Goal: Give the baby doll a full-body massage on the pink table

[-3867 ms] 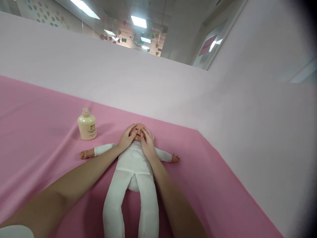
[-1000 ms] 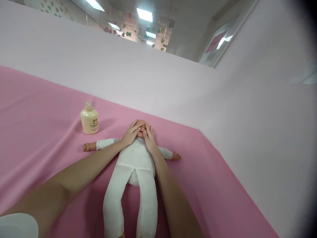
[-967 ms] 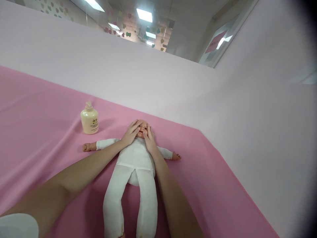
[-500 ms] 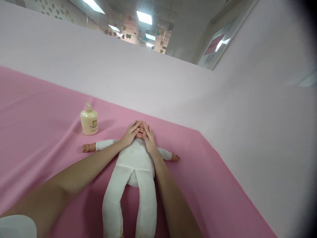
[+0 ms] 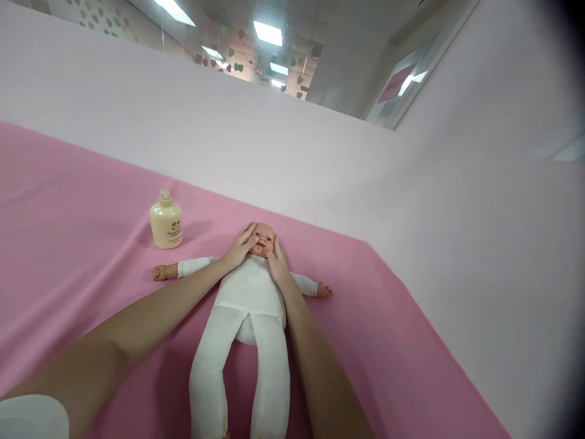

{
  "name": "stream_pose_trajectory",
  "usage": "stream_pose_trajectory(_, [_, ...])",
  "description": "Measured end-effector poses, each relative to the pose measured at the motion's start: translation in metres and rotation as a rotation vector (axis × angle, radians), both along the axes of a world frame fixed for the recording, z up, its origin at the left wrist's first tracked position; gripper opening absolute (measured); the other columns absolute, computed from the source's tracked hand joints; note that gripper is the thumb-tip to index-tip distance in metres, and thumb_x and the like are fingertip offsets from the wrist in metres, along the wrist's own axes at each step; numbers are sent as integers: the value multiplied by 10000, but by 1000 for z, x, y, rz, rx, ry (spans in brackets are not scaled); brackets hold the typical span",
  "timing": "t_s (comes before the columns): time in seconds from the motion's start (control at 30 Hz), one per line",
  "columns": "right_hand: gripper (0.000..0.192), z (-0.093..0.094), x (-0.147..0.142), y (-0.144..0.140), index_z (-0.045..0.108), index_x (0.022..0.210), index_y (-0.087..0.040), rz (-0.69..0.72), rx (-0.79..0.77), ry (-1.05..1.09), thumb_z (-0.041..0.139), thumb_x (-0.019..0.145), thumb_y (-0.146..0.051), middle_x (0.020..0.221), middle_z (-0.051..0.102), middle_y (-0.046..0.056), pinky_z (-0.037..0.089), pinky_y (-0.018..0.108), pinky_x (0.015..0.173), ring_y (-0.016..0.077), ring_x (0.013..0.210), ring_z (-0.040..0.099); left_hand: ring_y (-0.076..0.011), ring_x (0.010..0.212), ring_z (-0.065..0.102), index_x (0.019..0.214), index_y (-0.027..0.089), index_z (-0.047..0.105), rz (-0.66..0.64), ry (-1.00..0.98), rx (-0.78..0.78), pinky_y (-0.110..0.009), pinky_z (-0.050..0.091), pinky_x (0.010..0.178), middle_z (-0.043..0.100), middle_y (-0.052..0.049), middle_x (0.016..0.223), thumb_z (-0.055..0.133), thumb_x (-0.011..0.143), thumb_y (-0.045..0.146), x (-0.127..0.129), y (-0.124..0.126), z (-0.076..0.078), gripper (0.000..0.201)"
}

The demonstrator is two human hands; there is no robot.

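Observation:
A baby doll (image 5: 250,285) with a soft white body lies on its back, arms spread to both sides and legs toward me. My left hand (image 5: 239,249) rests along one side of its face, fingers stretched out and thumb by the mouth. On the other cheek lies my right hand (image 5: 278,262), its fingers also extended and its thumb near the doll's chin. The doll's eyes, nose and mouth show between my hands; the sides of its head are covered by them. Both hands touch the head without wrapping round it.
A cream pump bottle (image 5: 166,225) stands upright to the left, beyond the doll's outstretched arm. Pink cloth (image 5: 91,231) with some creases covers the surface. White padded walls (image 5: 274,152) rise behind and to the right, with a window above the back one.
My fingers have moved outward from the doll's forehead and eyes to the sides of its face, uncovering the eyes. The doll and bottle stay in place.

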State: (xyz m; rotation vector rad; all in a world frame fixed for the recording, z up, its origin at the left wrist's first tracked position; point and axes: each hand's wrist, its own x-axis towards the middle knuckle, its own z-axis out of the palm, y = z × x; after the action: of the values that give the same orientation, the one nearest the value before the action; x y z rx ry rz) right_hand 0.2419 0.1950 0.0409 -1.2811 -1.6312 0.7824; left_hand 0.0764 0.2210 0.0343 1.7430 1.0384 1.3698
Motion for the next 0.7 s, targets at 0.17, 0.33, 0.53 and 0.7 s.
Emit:
stream_pose_trajectory(0.17, [639, 6, 1, -3, 368, 1499, -256, 102, 163, -53, 412, 916, -512, 1594, 262, -18, 78, 396, 1244, 174, 1518, 99, -217, 1500, 182, 1483, 231, 391, 16, -18, -18, -403, 135, 1237, 295, -60, 1593, 458, 948, 417, 1, 2, -3, 570])
stream_pose_trajectory(0.33, [833, 5, -1, -5, 199, 1559, -193, 23, 19, 35, 486, 870, -562, 1593, 260, 44, 178, 401, 1230, 213, 1491, 228, -219, 1500, 186, 1481, 249, 393, 35, -49, -39, -411, 147, 1234, 296, -50, 1592, 453, 953, 416, 2, 2, -5, 557])
stream_pose_trajectory(0.53, [849, 6, -3, -8, 208, 1558, -213, -22, -81, 87, 518, 856, -577, 1562, 327, 39, 236, 405, 1218, 221, 1466, 298, -208, 1509, 152, 1509, 272, 332, 28, -82, -112, -430, 109, 1239, 243, -57, 1611, 492, 937, 420, 2, 1, -4, 612])
stream_pose_trajectory(0.7, [812, 7, -2, -8, 218, 1552, -229, 134, 82, 111, 477, 881, -606, 1601, 228, 2, 165, 365, 1238, 176, 1493, 223, -192, 1496, 194, 1422, 261, 483, 0, -73, -43, -388, 163, 1233, 294, -51, 1583, 470, 939, 412, 1, -3, -1, 507])
